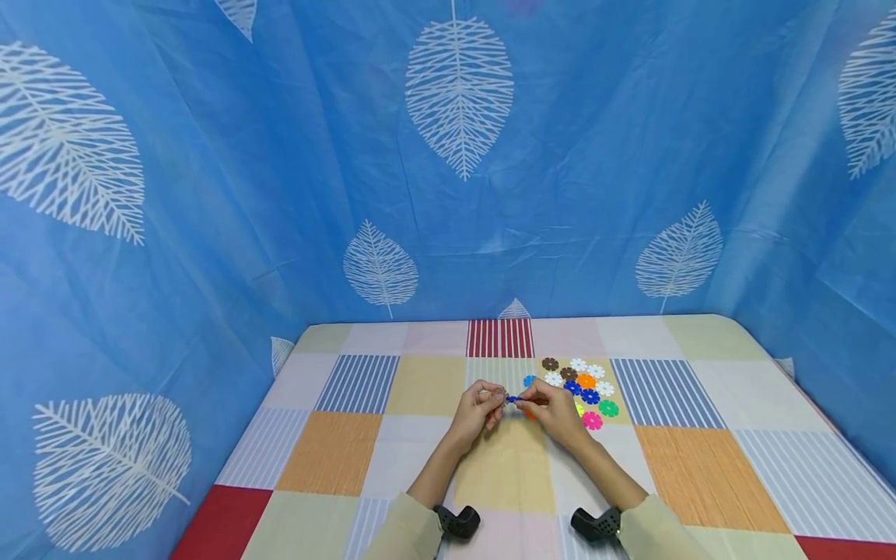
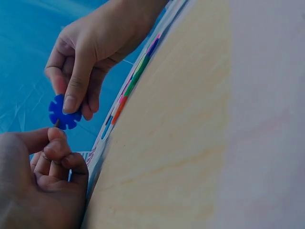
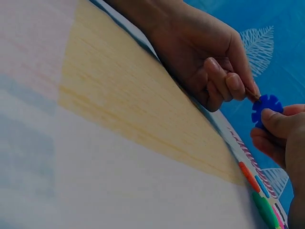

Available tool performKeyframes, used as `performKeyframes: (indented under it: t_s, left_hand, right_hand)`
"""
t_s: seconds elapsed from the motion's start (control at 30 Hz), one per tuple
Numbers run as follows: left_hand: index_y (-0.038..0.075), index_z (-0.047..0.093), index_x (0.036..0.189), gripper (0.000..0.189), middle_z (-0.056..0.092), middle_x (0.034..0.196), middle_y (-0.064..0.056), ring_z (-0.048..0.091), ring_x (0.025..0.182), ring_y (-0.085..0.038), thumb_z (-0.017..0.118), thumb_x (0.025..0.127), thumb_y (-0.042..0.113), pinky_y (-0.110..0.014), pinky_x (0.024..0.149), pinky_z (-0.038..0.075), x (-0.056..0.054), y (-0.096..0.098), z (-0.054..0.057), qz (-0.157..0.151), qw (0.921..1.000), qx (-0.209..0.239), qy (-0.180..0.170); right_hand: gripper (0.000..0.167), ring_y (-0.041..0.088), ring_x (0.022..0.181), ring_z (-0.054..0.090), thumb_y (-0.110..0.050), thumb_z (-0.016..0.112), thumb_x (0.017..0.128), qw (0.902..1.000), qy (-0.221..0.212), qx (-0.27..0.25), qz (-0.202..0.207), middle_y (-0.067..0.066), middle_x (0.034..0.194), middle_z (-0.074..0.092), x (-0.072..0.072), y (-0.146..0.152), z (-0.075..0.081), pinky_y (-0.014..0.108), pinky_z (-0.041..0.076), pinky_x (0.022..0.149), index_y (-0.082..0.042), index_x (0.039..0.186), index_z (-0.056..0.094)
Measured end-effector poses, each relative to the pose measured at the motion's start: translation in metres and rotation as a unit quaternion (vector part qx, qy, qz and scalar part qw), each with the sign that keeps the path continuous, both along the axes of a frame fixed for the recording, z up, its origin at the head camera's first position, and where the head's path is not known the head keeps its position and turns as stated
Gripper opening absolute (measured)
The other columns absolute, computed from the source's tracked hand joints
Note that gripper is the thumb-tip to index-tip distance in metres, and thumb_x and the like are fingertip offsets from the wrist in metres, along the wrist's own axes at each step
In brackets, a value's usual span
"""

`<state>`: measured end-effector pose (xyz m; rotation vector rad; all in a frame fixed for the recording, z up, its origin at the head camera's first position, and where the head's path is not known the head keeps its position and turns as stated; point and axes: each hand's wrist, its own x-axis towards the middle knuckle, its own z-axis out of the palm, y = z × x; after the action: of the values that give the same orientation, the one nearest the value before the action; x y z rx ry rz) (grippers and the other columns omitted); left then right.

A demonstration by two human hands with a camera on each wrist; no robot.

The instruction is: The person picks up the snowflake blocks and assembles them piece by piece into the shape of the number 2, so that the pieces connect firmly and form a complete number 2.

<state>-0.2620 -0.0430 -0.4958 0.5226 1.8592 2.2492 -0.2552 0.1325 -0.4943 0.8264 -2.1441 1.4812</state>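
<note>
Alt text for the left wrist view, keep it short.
The right hand pinches a blue notched disc, with a small brown piece pinched by the left hand at its edge. Coloured pieces show edge-on along a tablecloth filling the right side; blue cloth hangs behind.

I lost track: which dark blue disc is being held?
The dark blue disc pinched in the right hand; the other dark blue discs lie on the table.
</note>
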Motion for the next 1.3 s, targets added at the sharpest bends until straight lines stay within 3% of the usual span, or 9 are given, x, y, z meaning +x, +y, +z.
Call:
performKeyframes:
  t_s: [0.23,0.47,0.57,0.73,0.9,1.03,1.3]
  left_hand:
    - [-0.018,0.041,0.108,0.020,0.049,0.062,-0.007,0.040,0.045,-0.007,0.045,0.093,-0.006,-0.016,0.041,0.033,0.002,0.001,0.000,0.004,1.0000,-0.003,0.004]
    - [-0.015,0.039,0.108,0.019,0.051,0.062,-0.006,0.043,0.045,-0.007,0.045,0.094,-0.005,-0.016,0.042,0.038,0.000,0.001,-0.001,0.003,0.9999,0.009,-0.003]
    - [-0.015,0.039,0.108,0.019,0.051,0.063,-0.005,0.043,0.045,-0.006,0.044,0.094,-0.004,-0.016,0.042,0.039,0.000,0.001,-0.003,0.007,0.9999,0.009,-0.001]
    - [-0.015,0.038,0.109,0.020,0.051,0.063,-0.005,0.043,0.044,-0.007,0.045,0.094,-0.004,-0.017,0.041,0.039,0.000,0.001,-0.004,0.018,0.9997,0.016,-0.001]
    - [-0.014,0.039,0.109,0.019,0.051,0.063,-0.006,0.043,0.045,-0.007,0.044,0.094,-0.003,-0.017,0.042,0.039,-0.001,0.000,-0.004,0.028,0.9995,0.017,-0.001]
    - [-0.013,0.040,0.109,0.018,0.052,0.062,-0.005,0.043,0.045,-0.008,0.044,0.094,-0.003,-0.018,0.042,0.039,-0.002,-0.001,-0.004,0.032,0.9993,0.018,-0.003]
    - [-0.013,0.039,0.110,0.019,0.051,0.063,-0.005,0.043,0.045,-0.008,0.044,0.095,-0.002,-0.017,0.042,0.038,-0.002,0.000,-0.004,0.028,0.9994,0.018,0.001]
  right_hand:
    - [0.016,0.024,0.066,0.067,0.010,0.073,0.070,0.9984,0.038,0.019,-0.037,0.009,0.072,0.067,-0.015,0.000,-0.024,0.025,0.055,0.060,0.000,0.075,0.061]
    - [0.016,0.014,0.067,0.066,0.002,0.073,0.074,0.9977,0.043,0.016,-0.049,0.004,0.077,0.068,-0.019,0.004,-0.025,0.023,0.054,0.061,-0.006,0.084,0.063]
    - [0.017,0.007,0.064,0.060,-0.003,0.075,0.074,0.9959,0.045,0.044,-0.065,-0.002,0.075,0.065,-0.021,0.011,-0.026,0.021,0.052,0.056,-0.008,0.089,0.067]
    - [0.022,0.005,0.060,0.044,-0.013,0.078,0.073,0.9867,0.021,0.127,-0.099,-0.010,0.070,0.054,-0.021,0.024,-0.029,0.020,0.040,0.050,-0.009,0.094,0.072]
    - [0.026,0.009,0.064,0.040,-0.018,0.078,0.073,0.9764,-0.024,0.185,-0.109,-0.008,0.073,0.052,-0.016,0.033,-0.030,0.022,0.035,0.052,-0.008,0.096,0.073]
    - [0.026,0.010,0.065,0.039,-0.022,0.078,0.073,0.9721,-0.051,0.201,-0.110,-0.006,0.073,0.048,-0.014,0.034,-0.028,0.023,0.034,0.054,-0.008,0.095,0.073]
    - [0.026,0.011,0.069,0.047,-0.024,0.081,0.069,0.9763,-0.044,0.179,-0.114,-0.006,0.075,0.054,-0.015,0.035,-0.031,0.028,0.041,0.060,-0.013,0.087,0.066]
